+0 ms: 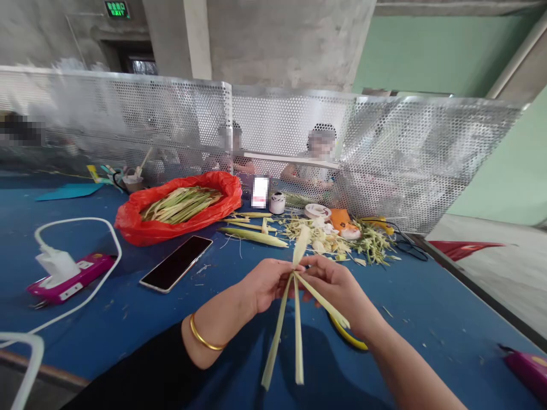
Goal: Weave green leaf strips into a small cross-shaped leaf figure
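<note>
Pinching between thumbs and fingertips, you are grasping the leaf strips (298,336) at the point where they are meeting, just below the centre of the frame; your left hand (269,285) is holding from the left, your right hand (335,279) from the right. Three narrow tails are fanning out toward the bottom of the frame, while one wider end is standing above your fingertips, in front of the scraps (318,247). Judging by their thin, pale, fibrous look, the strips are probably weighing very little, folding readily across their width and tending to split along the grain; a sharp tug would be risking a tear. Their surface is looking dry, so slipping is seeming unlikely under a light pinch. Firmest hold is probably lying at the meeting point itself, where the layers are gathering; the loose tips are offering little support. Left of centre, a red bag (132,219) is holding more leaves (183,205); a yellow curved object (348,334), partly hidden, is lying beside your right wrist.
</note>
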Demonstrator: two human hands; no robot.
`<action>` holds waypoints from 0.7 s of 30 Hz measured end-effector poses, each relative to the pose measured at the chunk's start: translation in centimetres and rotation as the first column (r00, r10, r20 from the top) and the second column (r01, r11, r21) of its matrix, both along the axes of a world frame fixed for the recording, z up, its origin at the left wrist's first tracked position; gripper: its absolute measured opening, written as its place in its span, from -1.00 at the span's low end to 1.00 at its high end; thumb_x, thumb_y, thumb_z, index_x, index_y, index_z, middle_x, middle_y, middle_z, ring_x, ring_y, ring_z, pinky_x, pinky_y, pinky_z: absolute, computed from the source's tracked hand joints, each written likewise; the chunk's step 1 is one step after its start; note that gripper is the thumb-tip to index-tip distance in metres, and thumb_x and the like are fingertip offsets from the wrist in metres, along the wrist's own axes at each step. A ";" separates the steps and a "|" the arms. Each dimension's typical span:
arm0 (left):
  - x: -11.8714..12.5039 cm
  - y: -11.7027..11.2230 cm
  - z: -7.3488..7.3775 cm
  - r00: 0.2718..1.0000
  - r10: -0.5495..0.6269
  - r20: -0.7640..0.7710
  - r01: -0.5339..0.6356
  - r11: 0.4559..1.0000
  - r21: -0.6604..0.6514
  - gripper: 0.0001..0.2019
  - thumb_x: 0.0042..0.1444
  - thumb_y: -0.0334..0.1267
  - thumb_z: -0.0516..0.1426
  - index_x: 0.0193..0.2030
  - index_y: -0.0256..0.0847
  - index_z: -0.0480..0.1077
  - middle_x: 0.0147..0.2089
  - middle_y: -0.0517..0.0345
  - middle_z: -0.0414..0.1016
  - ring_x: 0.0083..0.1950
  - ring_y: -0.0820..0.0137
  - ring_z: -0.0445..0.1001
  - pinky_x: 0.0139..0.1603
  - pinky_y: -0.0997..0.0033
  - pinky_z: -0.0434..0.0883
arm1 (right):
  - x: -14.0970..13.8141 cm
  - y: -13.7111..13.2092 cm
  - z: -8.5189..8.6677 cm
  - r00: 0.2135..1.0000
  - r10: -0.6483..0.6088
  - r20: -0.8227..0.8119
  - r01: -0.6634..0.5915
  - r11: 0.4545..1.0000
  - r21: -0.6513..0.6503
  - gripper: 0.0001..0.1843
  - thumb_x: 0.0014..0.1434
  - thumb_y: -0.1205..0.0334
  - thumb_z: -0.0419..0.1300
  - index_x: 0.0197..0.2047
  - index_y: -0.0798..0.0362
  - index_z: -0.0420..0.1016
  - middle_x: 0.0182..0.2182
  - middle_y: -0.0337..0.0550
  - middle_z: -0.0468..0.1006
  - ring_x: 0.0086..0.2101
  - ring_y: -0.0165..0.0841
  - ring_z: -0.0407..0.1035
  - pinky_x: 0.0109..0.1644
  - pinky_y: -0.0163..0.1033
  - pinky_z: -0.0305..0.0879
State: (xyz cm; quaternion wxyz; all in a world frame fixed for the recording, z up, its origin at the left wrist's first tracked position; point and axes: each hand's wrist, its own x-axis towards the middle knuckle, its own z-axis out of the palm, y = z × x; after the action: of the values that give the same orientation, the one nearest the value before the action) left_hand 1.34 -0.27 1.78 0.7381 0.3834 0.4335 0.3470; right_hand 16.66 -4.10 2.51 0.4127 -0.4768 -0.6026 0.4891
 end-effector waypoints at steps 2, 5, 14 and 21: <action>0.0 -0.1 -0.5 1.000 0.014 -0.004 -0.014 1.000 -0.022 -0.83 -0.05 -0.28 0.24 -0.33 -0.36 0.51 -0.47 0.09 0.51 -0.48 0.44 0.46 -0.43 0.50 0.34 | 0.1 0.4 -0.7 0.995 -0.031 0.098 0.019 0.993 0.121 -0.66 0.11 0.12 0.25 -0.07 0.04 0.38 -0.46 -0.25 0.52 -0.51 -0.40 0.42 -0.47 -0.34 0.31; -0.1 -0.3 -0.8 0.999 0.032 0.001 -0.032 0.999 -0.041 -0.85 0.00 -0.29 0.20 -0.31 -0.34 0.51 -0.48 0.13 0.50 -0.48 0.46 0.45 -0.42 0.49 0.38 | 0.2 0.4 -1.0 0.988 -0.018 0.154 -0.018 0.973 0.231 -0.72 0.15 0.20 0.20 -0.05 0.00 0.42 -0.42 -0.24 0.52 -0.46 -0.39 0.39 -0.41 -0.31 0.31; 0.2 -1.1 0.0 0.998 -0.052 0.040 0.053 0.998 -0.025 -0.90 0.00 -0.35 0.22 -0.49 -0.31 0.45 -0.53 0.19 0.46 -0.55 0.54 0.38 -0.43 0.54 0.36 | 0.2 -0.5 0.5 0.942 0.070 0.327 -0.225 0.858 0.462 -0.82 0.18 0.35 0.12 -0.30 0.02 0.57 -0.39 -0.15 0.47 -0.37 -0.37 0.33 -0.36 -0.31 0.23; 0.0 -1.3 0.0 0.984 -0.180 0.001 0.180 0.983 -0.047 -0.61 0.18 -0.02 0.10 -0.28 -0.37 0.53 -0.26 -0.10 0.61 -0.33 0.32 0.59 -0.42 0.48 0.39 | 0.8 0.8 -0.3 0.948 -0.291 0.126 0.242 0.921 0.304 -0.66 0.11 0.02 0.20 -0.54 0.08 0.44 -0.64 -0.28 0.32 -0.56 -0.43 0.19 -0.49 -0.32 0.11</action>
State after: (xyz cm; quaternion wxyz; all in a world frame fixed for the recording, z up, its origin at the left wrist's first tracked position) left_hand 1.30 -1.60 1.77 0.7744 0.4041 0.4064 0.2679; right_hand 17.45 -3.30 2.20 0.4874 -0.5297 -0.6287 0.2943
